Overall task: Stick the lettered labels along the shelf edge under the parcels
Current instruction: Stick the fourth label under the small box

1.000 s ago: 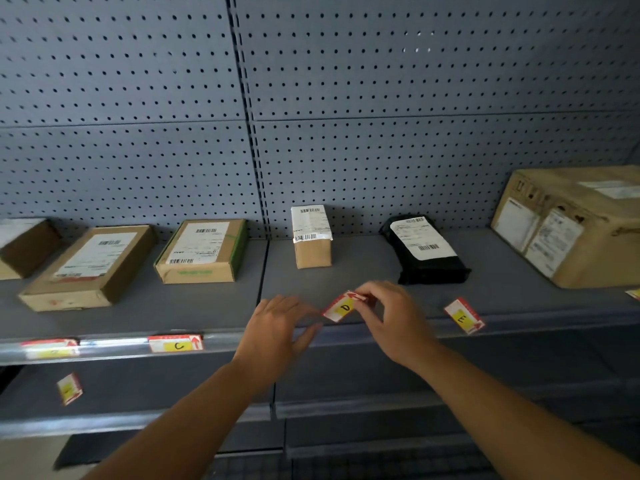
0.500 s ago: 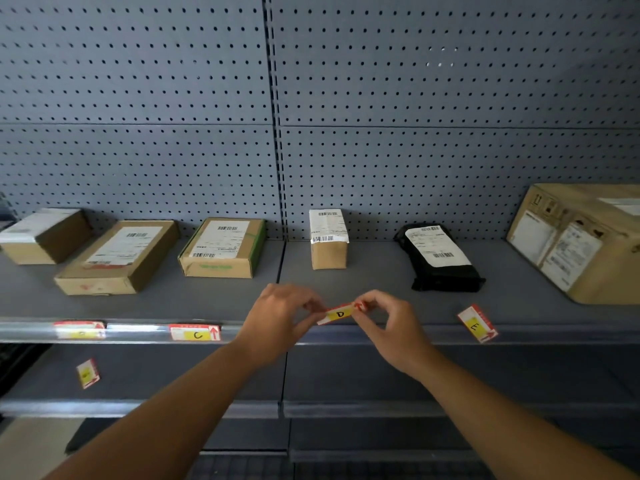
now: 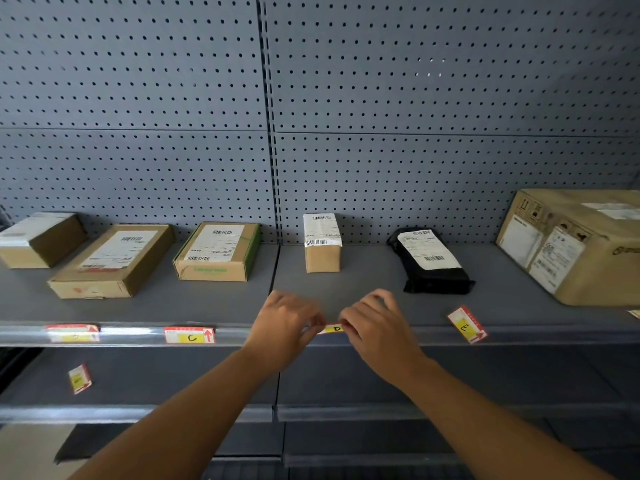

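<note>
A red and yellow label marked D (image 3: 333, 329) is pinched at both ends, by my left hand (image 3: 285, 329) and my right hand (image 3: 375, 329). It lies level against the grey shelf edge (image 3: 554, 336), below the small upright brown parcel (image 3: 322, 242). A label marked C (image 3: 189, 335) is stuck on the edge under the green-taped box (image 3: 218, 251). Another stuck label (image 3: 72, 333) sits further left, its letter unreadable. A label marked E (image 3: 467, 323) lies loose and skewed on the shelf in front of the black bag parcel (image 3: 429, 261).
A flat brown box (image 3: 110, 261) and a smaller box (image 3: 40, 239) stand at the left, a large carton (image 3: 575, 244) at the right. One more label (image 3: 79, 378) lies on the lower shelf. A grey pegboard (image 3: 311, 98) backs the shelves.
Both hands have brought the D label down from above the shelf to its front edge. The left hand, free a second ago, now grips the label's left end.
</note>
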The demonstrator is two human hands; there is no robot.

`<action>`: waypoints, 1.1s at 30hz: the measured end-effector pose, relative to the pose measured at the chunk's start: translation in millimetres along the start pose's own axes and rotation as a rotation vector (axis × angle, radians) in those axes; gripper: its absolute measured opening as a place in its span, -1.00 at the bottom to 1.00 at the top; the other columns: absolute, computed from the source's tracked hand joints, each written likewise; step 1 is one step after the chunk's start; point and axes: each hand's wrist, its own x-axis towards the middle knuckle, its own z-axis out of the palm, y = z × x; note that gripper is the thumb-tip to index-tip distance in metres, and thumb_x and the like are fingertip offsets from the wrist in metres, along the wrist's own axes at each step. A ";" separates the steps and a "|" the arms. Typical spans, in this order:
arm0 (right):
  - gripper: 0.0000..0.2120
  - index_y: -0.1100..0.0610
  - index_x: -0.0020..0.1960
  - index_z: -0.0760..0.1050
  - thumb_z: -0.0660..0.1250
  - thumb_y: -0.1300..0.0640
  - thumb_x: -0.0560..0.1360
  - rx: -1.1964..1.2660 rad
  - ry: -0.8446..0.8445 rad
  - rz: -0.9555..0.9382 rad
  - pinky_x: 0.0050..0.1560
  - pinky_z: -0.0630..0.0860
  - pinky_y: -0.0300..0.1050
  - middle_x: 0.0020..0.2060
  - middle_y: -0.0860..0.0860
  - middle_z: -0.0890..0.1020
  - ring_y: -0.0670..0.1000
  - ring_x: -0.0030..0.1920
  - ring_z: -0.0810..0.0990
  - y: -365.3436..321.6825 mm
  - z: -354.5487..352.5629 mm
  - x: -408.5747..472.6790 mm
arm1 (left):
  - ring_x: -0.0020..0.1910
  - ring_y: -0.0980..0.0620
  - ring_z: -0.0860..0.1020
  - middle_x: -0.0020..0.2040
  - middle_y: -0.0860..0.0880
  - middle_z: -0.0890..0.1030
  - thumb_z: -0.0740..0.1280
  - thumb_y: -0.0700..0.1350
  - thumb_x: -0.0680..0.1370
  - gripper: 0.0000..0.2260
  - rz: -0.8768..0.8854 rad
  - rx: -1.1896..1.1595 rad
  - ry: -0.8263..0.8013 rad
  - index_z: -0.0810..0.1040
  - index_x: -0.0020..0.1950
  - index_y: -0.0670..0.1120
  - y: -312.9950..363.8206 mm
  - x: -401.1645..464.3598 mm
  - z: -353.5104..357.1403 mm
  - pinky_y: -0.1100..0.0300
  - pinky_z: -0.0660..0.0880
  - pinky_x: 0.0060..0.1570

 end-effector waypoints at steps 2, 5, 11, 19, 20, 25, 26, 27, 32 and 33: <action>-0.87 0.04 -0.08 0.52 0.26 0.06 0.61 -0.022 -0.014 0.005 0.26 0.39 0.04 -0.20 -0.05 0.62 0.03 -0.10 0.54 -0.3 1.5 1.0 | -0.16 0.14 0.51 -0.21 0.19 0.58 0.39 0.02 0.53 -0.95 -0.012 0.013 0.013 0.55 -0.11 0.14 0.6 0.4 1.1 0.17 0.32 0.03; -0.87 0.04 -0.10 0.52 0.28 0.07 0.60 -0.046 -0.029 0.012 0.26 0.40 0.04 -0.21 -0.05 0.61 0.03 -0.12 0.54 1.3 5.9 1.9 | -0.14 0.13 0.52 -0.19 0.18 0.59 0.40 0.02 0.54 -0.95 -0.012 0.028 0.002 0.56 -0.11 0.13 0.9 1.6 2.6 0.18 0.33 0.05; -0.86 0.04 -0.17 0.51 0.41 0.09 0.53 -0.092 -0.066 0.026 0.20 0.44 0.03 -0.26 -0.05 0.58 0.04 -0.15 0.52 0.0 16.6 -2.4 | -0.12 0.10 0.54 -0.19 0.16 0.61 0.42 -0.02 0.52 -0.93 0.006 0.057 -0.013 0.58 -0.14 0.12 1.1 -0.3 7.6 0.13 0.39 0.07; -0.90 0.07 -0.12 0.53 0.34 0.10 0.57 -0.064 0.034 0.046 0.17 0.43 0.03 -0.22 -0.03 0.58 0.05 -0.14 0.52 3.2 12.4 5.8 | -0.10 0.10 0.55 -0.16 0.15 0.62 0.39 0.01 0.55 -0.96 0.028 0.045 0.103 0.59 -0.11 0.09 -2.5 1.8 3.4 0.11 0.39 0.08; -0.90 0.07 -0.12 0.53 0.34 0.09 0.57 -0.063 0.028 0.042 0.17 0.43 0.03 -0.21 -0.03 0.59 0.05 -0.13 0.52 3.9 12.6 5.5 | -0.10 0.10 0.55 -0.16 0.15 0.62 0.38 0.01 0.55 -0.95 0.031 0.042 0.096 0.59 -0.10 0.09 -2.6 2.1 4.2 0.11 0.39 0.08; -0.90 0.05 -0.10 0.52 0.30 0.08 0.59 -0.033 -0.003 0.047 0.18 0.41 0.00 -0.20 -0.05 0.58 0.04 -0.13 0.51 6.5 15.1 4.6 | -0.13 0.11 0.55 -0.17 0.17 0.62 0.40 0.00 0.55 -0.97 0.011 0.009 0.085 0.59 -0.10 0.11 -3.1 2.5 5.1 0.09 0.40 0.07; -0.90 0.04 -0.10 0.51 0.29 0.08 0.59 -0.022 -0.013 0.043 0.18 0.41 0.00 -0.20 -0.05 0.57 0.04 -0.13 0.50 7.0 15.3 6.2 | -0.13 0.12 0.54 -0.18 0.17 0.62 0.41 0.00 0.54 -0.97 0.005 0.001 0.087 0.59 -0.09 0.11 -4.1 1.9 4.7 0.09 0.40 0.07; -0.90 0.04 -0.10 0.50 0.29 0.09 0.60 -0.015 -0.023 0.034 0.17 0.40 0.01 -0.20 -0.06 0.56 0.03 -0.13 0.50 7.0 15.2 8.0 | -0.14 0.12 0.54 -0.18 0.18 0.62 0.42 -0.01 0.54 -0.96 0.001 -0.005 0.088 0.59 -0.09 0.11 -4.9 0.7 4.4 0.08 0.41 0.07; -0.90 0.02 -0.10 0.50 0.33 0.04 0.58 0.007 -0.054 -0.020 0.18 0.40 -0.02 -0.18 -0.06 0.55 0.02 -0.10 0.48 2.2 15.7 14.7 | -0.15 0.15 0.52 -0.20 0.18 0.60 0.48 -0.03 0.50 -0.92 -0.008 -0.005 0.096 0.59 -0.11 0.11 -9.2 -13.2 7.5 0.19 0.34 0.07; -0.89 0.03 -0.10 0.50 0.33 0.03 0.58 0.005 -0.062 -0.028 0.18 0.40 -0.02 -0.18 -0.06 0.56 0.02 -0.10 0.48 0.3 16.5 14.2 | -0.14 0.15 0.52 -0.20 0.18 0.61 0.49 -0.03 0.49 -0.91 -0.010 -0.002 0.102 0.60 -0.11 0.11 -10.1 -15.1 8.0 0.20 0.32 0.07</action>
